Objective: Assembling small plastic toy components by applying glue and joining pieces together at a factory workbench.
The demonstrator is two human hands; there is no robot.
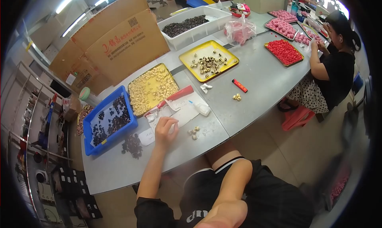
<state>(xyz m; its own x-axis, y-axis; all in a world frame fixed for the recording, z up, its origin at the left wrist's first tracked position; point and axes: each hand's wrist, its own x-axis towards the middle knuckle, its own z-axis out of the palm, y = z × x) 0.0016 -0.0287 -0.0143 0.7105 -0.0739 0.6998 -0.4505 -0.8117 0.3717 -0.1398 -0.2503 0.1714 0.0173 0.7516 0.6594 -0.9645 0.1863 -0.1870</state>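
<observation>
My left hand [164,131] is over the near edge of a white paper sheet [184,116], its fingers bent toward the thumb. Whatever may be between its fingertips is too small to make out. Several small cream-and-dark cube pieces [194,131] lie on the table to its right. Beyond it on the paper is a small white glue bottle [202,108] with a blue tip. A loose patch of dark pieces [132,146] lies to its left. My right forearm is folded back toward the lower edge; my right hand [225,216] is blurred close up, its fingers hidden.
Around stand a blue tray [89,146] of dark pieces, a yellow tray of pale pieces [153,89], another yellow tray [189,65] with cubes, and a white bin [199,32]. A red object [239,85] lies mid-table. Cardboard [123,49] rises behind; a person [334,69] sits at right.
</observation>
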